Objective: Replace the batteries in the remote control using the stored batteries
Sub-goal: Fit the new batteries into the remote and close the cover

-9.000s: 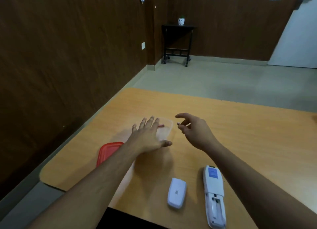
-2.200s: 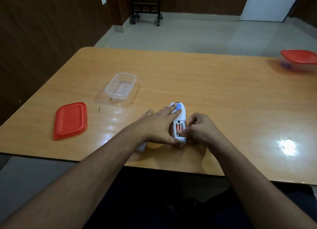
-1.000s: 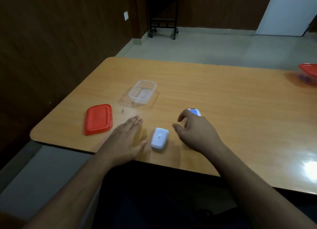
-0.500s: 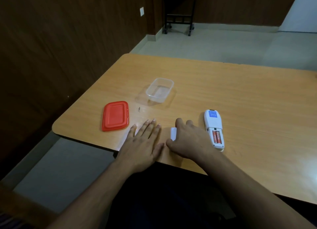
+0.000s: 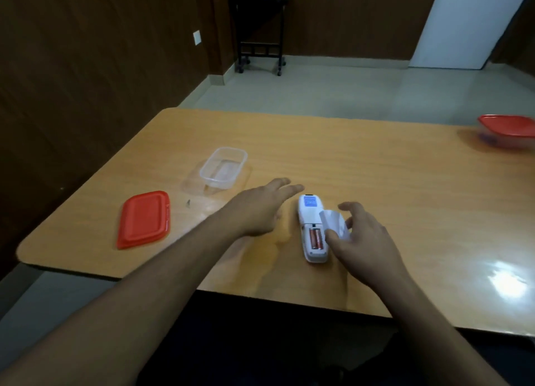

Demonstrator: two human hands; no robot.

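head view: right hand pinching battery cover over remote control, lying face-down near table front edge, batteries seated. left hand spread flat at remote's 9 o'clock. step: closing compartment; next calls for aligning cover, sliding shut. glossy wood tabletop, dark panelled walls.

two bare forearms reach in from the bottom of the view, no sleeves showing anywhere along them and no watch, band or ring visible. the left hand and right hand are uncovered, without gloves. below the arms only dark clothing shows on the lap, its detail too dim to tell.
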